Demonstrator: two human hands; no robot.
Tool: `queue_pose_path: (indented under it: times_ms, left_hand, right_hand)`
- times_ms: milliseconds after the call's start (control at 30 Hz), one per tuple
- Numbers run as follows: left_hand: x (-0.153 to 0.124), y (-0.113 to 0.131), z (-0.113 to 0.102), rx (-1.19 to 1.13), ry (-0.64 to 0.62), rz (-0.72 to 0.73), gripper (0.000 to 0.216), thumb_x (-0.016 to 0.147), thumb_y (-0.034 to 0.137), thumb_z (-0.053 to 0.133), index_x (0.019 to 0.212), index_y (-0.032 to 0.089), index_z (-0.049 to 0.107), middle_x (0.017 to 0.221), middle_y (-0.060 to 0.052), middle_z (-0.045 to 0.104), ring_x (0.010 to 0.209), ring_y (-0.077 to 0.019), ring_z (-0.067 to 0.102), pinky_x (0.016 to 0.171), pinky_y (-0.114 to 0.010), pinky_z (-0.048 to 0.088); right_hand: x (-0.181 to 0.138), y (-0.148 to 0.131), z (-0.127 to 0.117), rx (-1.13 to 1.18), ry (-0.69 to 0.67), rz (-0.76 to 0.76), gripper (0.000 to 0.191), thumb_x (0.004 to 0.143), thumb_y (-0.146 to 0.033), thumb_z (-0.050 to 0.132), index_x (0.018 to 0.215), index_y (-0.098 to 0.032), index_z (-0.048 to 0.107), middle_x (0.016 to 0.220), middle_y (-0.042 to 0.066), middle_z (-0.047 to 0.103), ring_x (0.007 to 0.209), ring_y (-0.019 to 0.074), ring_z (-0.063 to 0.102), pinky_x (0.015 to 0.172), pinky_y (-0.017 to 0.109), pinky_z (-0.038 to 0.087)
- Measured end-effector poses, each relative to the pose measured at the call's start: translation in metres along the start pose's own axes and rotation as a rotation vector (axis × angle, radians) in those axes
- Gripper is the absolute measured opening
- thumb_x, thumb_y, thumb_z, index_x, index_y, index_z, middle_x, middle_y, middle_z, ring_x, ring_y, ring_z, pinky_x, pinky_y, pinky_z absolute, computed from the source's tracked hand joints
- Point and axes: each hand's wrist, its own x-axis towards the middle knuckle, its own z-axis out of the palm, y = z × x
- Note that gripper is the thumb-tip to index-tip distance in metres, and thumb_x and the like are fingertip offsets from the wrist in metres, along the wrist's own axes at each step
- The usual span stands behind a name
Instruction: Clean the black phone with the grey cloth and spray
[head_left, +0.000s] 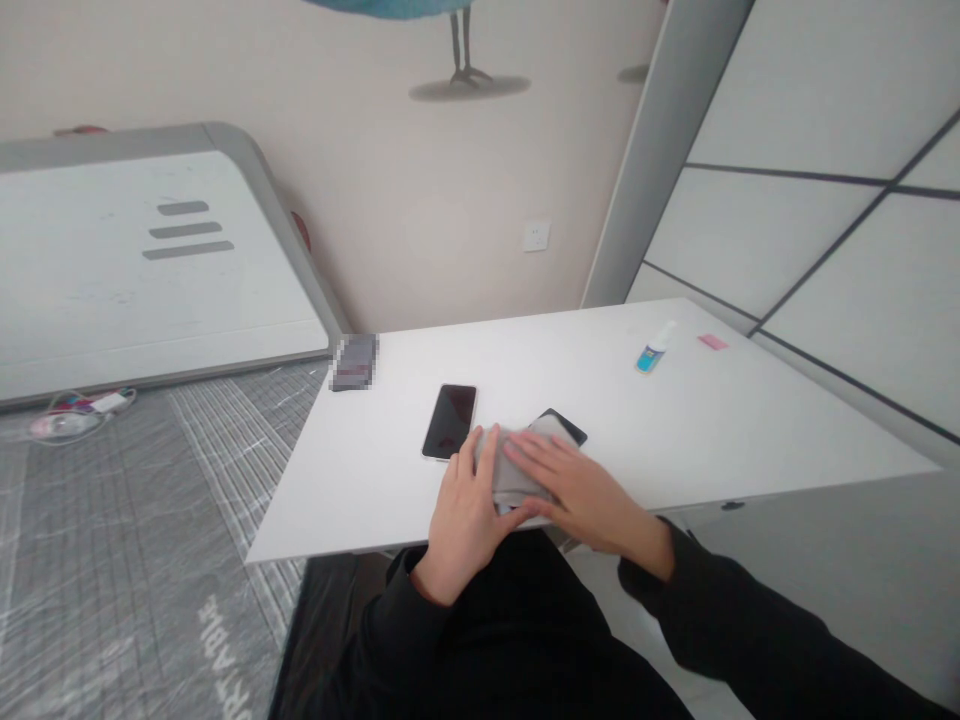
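Observation:
A grey cloth lies over a dark phone near the front edge of the white table; only the phone's far corner shows. My right hand rests flat on the cloth, fingers stretched out and pressing it down. My left hand sits at the cloth's left edge, fingers curled against the cloth and the phone's side. A second phone with a black screen lies face up just left of the cloth, untouched.
A small spray bottle with a blue label and a pink item lie at the table's far right. A dark blurred object sits at the far left corner. A grey mattress lies left of the table.

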Motion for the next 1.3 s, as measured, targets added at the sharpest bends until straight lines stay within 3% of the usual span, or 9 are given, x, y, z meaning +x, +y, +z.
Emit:
queue_pose_path:
  times_ms: [100, 233, 400, 567, 733, 900, 1033, 1200, 1300]
  left_hand:
    - [0.0, -0.001, 0.001, 0.001, 0.005, 0.014, 0.11, 0.071, 0.036, 0.088, 0.158, 0.027, 0.02, 0.159, -0.018, 0.036, 0.144, -0.0373, 0.041, 0.113, -0.054, 0.041]
    - [0.0, -0.002, 0.001, -0.008, -0.005, 0.006, 0.11, 0.071, 0.036, 0.088, 0.158, 0.028, 0.021, 0.159, -0.018, 0.036, 0.145, -0.0372, 0.04, 0.112, -0.053, 0.043]
    - [0.0, -0.002, 0.001, 0.017, 0.022, 0.025, 0.11, 0.071, 0.041, 0.087, 0.158, 0.026, 0.021, 0.157, -0.019, 0.038, 0.142, -0.0377, 0.043, 0.112, -0.054, 0.042]
    - [0.0, -0.003, 0.001, -0.002, 0.0, 0.013, 0.11, 0.071, 0.035, 0.088, 0.157, 0.028, 0.021, 0.158, -0.017, 0.037, 0.142, -0.0362, 0.044, 0.113, -0.051, 0.043]
    - [0.0, -0.003, 0.002, 0.008, 0.027, 0.036, 0.109, 0.072, 0.037, 0.087, 0.157, 0.028, 0.021, 0.157, -0.018, 0.037, 0.142, -0.0382, 0.042, 0.112, -0.054, 0.042]
    - [0.0, -0.002, 0.001, -0.015, 0.008, 0.021, 0.102, 0.077, 0.034, 0.083, 0.158, 0.029, 0.02, 0.157, -0.017, 0.038, 0.142, -0.0362, 0.043, 0.111, -0.052, 0.043]
    - [0.001, -0.002, 0.001, 0.003, 0.018, 0.036, 0.108, 0.072, 0.037, 0.087, 0.157, 0.028, 0.021, 0.157, -0.018, 0.038, 0.141, -0.0377, 0.043, 0.112, -0.054, 0.043]
    - [0.001, -0.002, 0.001, -0.008, -0.003, 0.025, 0.11, 0.072, 0.036, 0.087, 0.158, 0.03, 0.019, 0.158, -0.017, 0.038, 0.142, -0.0367, 0.043, 0.112, -0.053, 0.043]
    - [0.001, -0.003, 0.002, 0.002, 0.016, 0.036, 0.112, 0.07, 0.037, 0.089, 0.158, 0.03, 0.02, 0.157, -0.018, 0.038, 0.142, -0.0378, 0.043, 0.112, -0.054, 0.042]
  right_hand:
    - [0.001, 0.003, -0.001, -0.05, 0.043, 0.13, 0.074, 0.102, -0.064, 0.031, 0.158, -0.016, 0.033, 0.164, 0.014, 0.032, 0.152, 0.0325, 0.028, 0.121, 0.059, 0.029]
    - [-0.004, -0.002, 0.0, 0.022, -0.037, -0.086, 0.09, 0.093, -0.076, 0.038, 0.162, -0.021, 0.02, 0.166, 0.009, 0.027, 0.154, 0.0291, 0.026, 0.124, 0.054, 0.027]
    - [-0.007, 0.005, -0.002, -0.035, 0.049, 0.082, 0.072, 0.103, -0.063, 0.028, 0.161, -0.022, 0.024, 0.164, 0.011, 0.032, 0.152, 0.0316, 0.029, 0.121, 0.06, 0.028]
    - [-0.009, -0.003, -0.001, 0.069, -0.043, -0.11, 0.079, 0.1, -0.066, 0.036, 0.162, -0.021, 0.018, 0.166, 0.008, 0.028, 0.154, 0.0269, 0.025, 0.125, 0.053, 0.024]
    - [-0.003, 0.01, -0.003, 0.011, 0.032, 0.083, 0.073, 0.102, -0.065, 0.026, 0.159, -0.019, 0.029, 0.164, 0.012, 0.033, 0.152, 0.0324, 0.029, 0.121, 0.062, 0.027]
    - [0.002, 0.001, 0.001, 0.078, -0.047, -0.126, 0.089, 0.093, -0.076, 0.04, 0.161, -0.021, 0.023, 0.165, 0.009, 0.031, 0.153, 0.0285, 0.027, 0.125, 0.055, 0.024]
    - [0.006, 0.007, -0.001, -0.017, 0.032, 0.071, 0.08, 0.098, -0.07, 0.029, 0.159, -0.019, 0.029, 0.163, 0.014, 0.034, 0.151, 0.0324, 0.031, 0.121, 0.061, 0.028]
    - [0.005, 0.005, 0.001, 0.047, -0.031, -0.124, 0.098, 0.089, -0.08, 0.04, 0.161, -0.016, 0.022, 0.166, 0.012, 0.028, 0.153, 0.0295, 0.027, 0.125, 0.052, 0.028]
    - [0.005, 0.012, 0.0, 0.003, 0.012, 0.017, 0.084, 0.097, -0.072, 0.032, 0.16, -0.017, 0.027, 0.164, 0.013, 0.033, 0.151, 0.0304, 0.031, 0.123, 0.055, 0.03]
